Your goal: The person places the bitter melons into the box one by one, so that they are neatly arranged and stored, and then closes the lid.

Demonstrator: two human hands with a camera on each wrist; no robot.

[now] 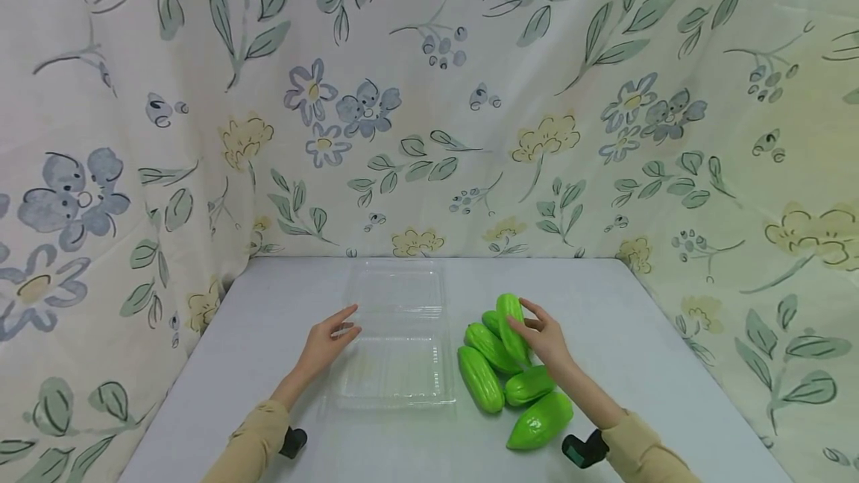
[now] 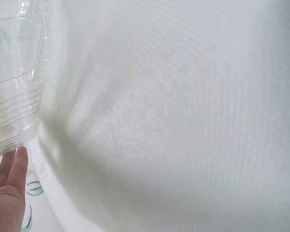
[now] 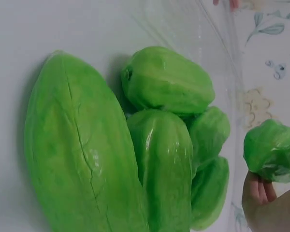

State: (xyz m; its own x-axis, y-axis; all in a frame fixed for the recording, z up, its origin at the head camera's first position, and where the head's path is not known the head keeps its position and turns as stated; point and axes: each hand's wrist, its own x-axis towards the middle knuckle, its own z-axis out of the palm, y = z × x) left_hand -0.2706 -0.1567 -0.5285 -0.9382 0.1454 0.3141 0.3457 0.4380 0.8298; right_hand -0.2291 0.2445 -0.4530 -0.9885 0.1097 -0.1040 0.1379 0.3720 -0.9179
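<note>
My right hand grips an upright, glossy green papaya-like fruit between thumb and fingers. In the right wrist view this held fruit shows end-on above the fingers, raised over the pile. Several more green fruits lie grouped below and beside it, one with a long crease. At the left side of a clear plastic clamshell container is my left hand, fingers extended and holding nothing. In the left wrist view its fingertips are right at the container's edge. The clear lid lies folded back behind the base.
A white table carries everything, with floral cloth hanging behind it and at the sides. A dark wrist camera sits under the right forearm, another dark device under the left.
</note>
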